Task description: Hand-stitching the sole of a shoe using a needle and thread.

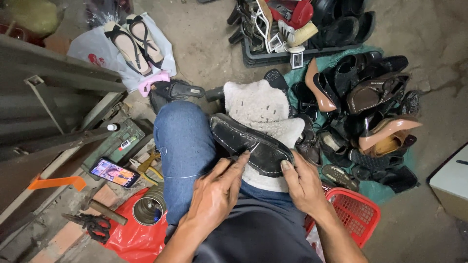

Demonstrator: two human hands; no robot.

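Both hands work closest to the lens: the left hand (214, 192) pinches something thin, probably a needle, against the sole edge of a black loafer (251, 144), while the right hand (304, 184) clamps the shoe's heel end, thumb on top, fingers curled under. That loafer lies sole-up on a pale fuzzy cloth (263, 114) over the knees. A fine thread (183, 176) runs off at nine o'clock across the jeans (183, 141); it could snag or tangle if pulled sideways, and a slip of the tool risks pricking the bracing thumb. Whatever the left fingers grip is too small to identify. At eight o'clock a phone (114, 172), tin can (147, 209) and pliers (92, 225) lie on the floor; at two o'clock a shoe pile (370, 97) blurs into dark shapes.
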